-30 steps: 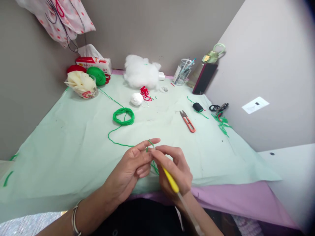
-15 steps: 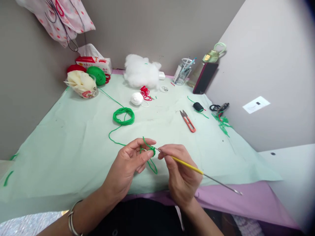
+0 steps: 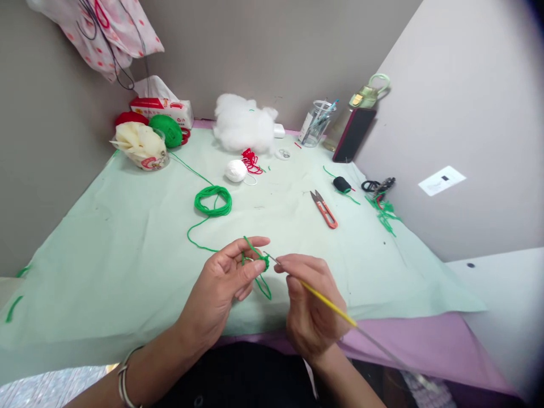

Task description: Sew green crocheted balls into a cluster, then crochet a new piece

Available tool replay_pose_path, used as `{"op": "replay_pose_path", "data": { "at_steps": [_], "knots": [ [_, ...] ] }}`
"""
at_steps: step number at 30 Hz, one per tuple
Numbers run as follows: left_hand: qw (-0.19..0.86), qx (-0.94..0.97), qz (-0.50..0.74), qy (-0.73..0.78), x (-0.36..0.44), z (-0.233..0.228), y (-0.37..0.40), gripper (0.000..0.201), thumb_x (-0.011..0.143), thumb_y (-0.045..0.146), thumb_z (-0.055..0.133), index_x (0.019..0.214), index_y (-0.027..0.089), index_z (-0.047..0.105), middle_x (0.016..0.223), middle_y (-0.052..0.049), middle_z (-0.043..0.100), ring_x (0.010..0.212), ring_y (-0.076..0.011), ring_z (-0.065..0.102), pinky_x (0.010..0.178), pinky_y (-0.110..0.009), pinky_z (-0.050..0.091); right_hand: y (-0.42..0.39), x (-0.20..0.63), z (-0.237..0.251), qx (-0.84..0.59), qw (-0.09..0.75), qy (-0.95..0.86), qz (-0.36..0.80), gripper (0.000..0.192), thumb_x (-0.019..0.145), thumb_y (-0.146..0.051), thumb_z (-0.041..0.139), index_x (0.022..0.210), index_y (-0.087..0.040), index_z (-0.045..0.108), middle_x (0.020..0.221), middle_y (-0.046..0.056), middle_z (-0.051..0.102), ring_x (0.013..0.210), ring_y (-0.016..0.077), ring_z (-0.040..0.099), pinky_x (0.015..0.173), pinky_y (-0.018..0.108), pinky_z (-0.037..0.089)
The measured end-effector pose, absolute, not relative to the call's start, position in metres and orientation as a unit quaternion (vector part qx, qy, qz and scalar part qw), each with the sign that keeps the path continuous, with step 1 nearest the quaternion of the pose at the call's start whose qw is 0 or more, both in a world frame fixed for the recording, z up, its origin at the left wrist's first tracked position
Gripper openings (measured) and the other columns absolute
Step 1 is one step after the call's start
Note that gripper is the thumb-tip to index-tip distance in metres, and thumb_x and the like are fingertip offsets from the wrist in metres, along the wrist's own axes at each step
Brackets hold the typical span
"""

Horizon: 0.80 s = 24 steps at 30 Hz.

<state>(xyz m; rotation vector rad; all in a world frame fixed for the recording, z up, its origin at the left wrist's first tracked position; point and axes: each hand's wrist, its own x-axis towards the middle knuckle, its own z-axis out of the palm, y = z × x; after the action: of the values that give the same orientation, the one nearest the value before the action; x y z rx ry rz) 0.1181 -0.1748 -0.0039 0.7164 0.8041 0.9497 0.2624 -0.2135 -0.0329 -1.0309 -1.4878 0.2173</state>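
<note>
My left hand [image 3: 227, 275] pinches a small green crochet piece [image 3: 265, 262] between thumb and fingers, with green yarn passing over the raised index finger. A yarn loop dangles below the piece. My right hand [image 3: 314, 294] grips a crochet hook [image 3: 329, 304] with a yellow handle, its metal tip at the top edge of the piece. Whether the tip sits in a stitch I cannot tell. From my left hand the yarn runs back to a loose green coil [image 3: 213, 201] on the table, then on to a green yarn ball [image 3: 166, 131].
Red-handled snips [image 3: 324, 209] lie right of centre. Behind are a white yarn ball [image 3: 236, 170], red yarn [image 3: 251, 161], white stuffing [image 3: 244, 123], a jar of pens [image 3: 315, 124] and a phone [image 3: 355, 135] against a bottle. A black yarn bundle [image 3: 341, 184] and green scraps [image 3: 386, 215] lie right.
The crochet hook has tilted more steeply, its rear end swinging down and its tip rising slightly. My right hand has turned a little with it. My left hand stays almost still.
</note>
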Motion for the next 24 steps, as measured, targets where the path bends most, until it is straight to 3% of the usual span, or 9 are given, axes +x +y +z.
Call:
{"op": "replay_pose_path", "data": {
  "at_steps": [3,7,16,20,24],
  "knots": [
    [0.762,0.317,0.429,0.366,0.119,-0.002,-0.175,0.044,0.08,0.028,0.085,0.122,0.021,0.073,0.084,0.003,0.056,0.052,-0.0017,0.033,0.046,-0.018,0.027,-0.213,0.258,-0.036,-0.438,0.62,-0.648,0.069,0.036,0.095,-0.008,0.061,0.122,-0.029,0.073,0.113,0.011,0.074,0.097,0.023,0.073,0.075,0.038,0.063],
    [0.782,0.306,0.408,0.358,0.118,0.0,-0.175,0.059,0.081,0.026,0.084,0.136,0.021,0.064,0.085,0.002,0.059,0.052,-0.0016,0.033,0.046,-0.018,0.027,-0.209,0.256,-0.033,-0.412,0.66,-0.608,0.161,0.029,0.099,-0.011,0.058,0.114,-0.028,0.076,0.108,0.008,0.077,0.097,0.0203,0.073,0.078,0.036,0.061],
    [0.768,0.359,0.397,0.352,0.113,0.0,-0.174,0.055,0.084,0.028,0.082,0.136,0.024,0.064,0.09,0.001,0.058,0.054,-0.0022,0.039,0.047,-0.019,0.03,-0.198,0.267,-0.031,-0.367,0.686,-0.477,0.409,0.019,0.104,-0.028,0.054,0.101,-0.023,0.072,0.091,0.003,0.076,0.065,0.0121,0.066,0.062,0.027,0.056],
    [0.752,0.381,0.401,0.358,0.11,0.0,-0.174,0.05,0.085,0.03,0.08,0.133,0.025,0.066,0.087,0.002,0.055,0.054,-0.0028,0.039,0.048,-0.02,0.031,-0.202,0.271,-0.027,-0.377,0.668,-0.512,0.386,0.022,0.107,-0.023,0.048,0.104,-0.023,0.07,0.094,0.003,0.075,0.069,0.0117,0.069,0.066,0.027,0.057],
    [0.717,0.419,0.411,0.376,0.108,-0.003,-0.174,0.047,0.088,0.031,0.079,0.133,0.026,0.066,0.087,0.003,0.056,0.056,-0.0035,0.04,0.05,-0.02,0.033,-0.209,0.272,-0.025,-0.406,0.625,-0.619,0.248,0.026,0.105,-0.013,0.047,0.115,-0.023,0.068,0.098,0.004,0.075,0.079,0.0142,0.071,0.074,0.031,0.059]
  ]
}}
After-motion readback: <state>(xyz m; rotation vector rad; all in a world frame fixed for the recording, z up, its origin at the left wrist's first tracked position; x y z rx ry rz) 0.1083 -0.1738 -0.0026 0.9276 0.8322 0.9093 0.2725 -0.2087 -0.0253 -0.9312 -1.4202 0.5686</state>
